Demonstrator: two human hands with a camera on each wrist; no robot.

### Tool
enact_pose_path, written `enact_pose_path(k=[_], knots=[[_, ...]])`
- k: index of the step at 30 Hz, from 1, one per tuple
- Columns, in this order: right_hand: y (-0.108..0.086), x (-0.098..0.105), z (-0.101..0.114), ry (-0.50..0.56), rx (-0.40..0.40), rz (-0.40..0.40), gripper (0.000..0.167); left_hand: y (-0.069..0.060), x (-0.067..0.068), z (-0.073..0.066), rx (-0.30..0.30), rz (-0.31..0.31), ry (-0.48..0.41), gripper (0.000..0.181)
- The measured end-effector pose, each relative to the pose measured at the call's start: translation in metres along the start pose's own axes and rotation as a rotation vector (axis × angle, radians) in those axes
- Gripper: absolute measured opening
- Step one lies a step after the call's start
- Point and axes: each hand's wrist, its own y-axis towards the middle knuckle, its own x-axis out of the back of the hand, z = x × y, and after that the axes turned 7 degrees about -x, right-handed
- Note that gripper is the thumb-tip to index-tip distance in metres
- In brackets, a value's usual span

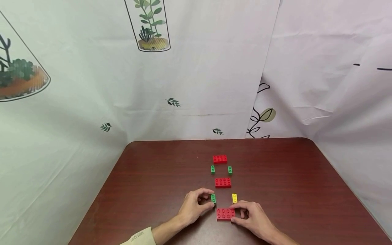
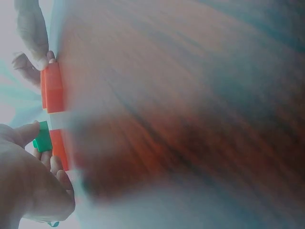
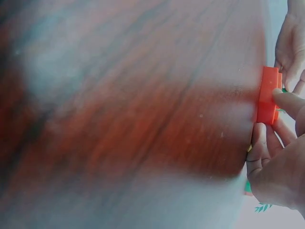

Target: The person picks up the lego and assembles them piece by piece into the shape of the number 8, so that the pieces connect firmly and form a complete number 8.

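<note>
Left hand (image 1: 194, 206) pinches a green brick (image 1: 213, 199); right hand (image 1: 253, 218) grips the nearest red brick (image 1: 224, 214). Lettering (image 1: 137, 236) on the left sleeve (image 1: 148, 235) is too small to read.

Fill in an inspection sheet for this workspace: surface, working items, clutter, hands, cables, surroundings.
Surface: dark reddish-brown table with visible wood grain.
Working items: far red brick, middle red brick, near red brick, far-left green brick, far-right green brick, near green brick and yellow brick; laid out apart, studs up.
Clutter: nothing seen.
Left hand: pinches the near green brick; light sleeve at the wrist.
Right hand: grips the near red brick at its right end.
Cables: nothing seen.
Surroundings: whitish, creased sheeting behind and beside the table, printed with plants and leaves.
</note>
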Motion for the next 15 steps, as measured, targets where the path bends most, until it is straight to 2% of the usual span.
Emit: enact_pose_path(k=[9, 15], knots=[[0.000, -0.001, -0.002, -0.025, 0.022, -0.015, 0.025, -0.004, -0.001, -0.007, 0.000, 0.010, 0.015, 0.030], [0.001, -0.002, -0.003, -0.030, 0.026, -0.027, 0.025, -0.007, -0.004, -0.012, -0.008, 0.028, -0.006, 0.029]])
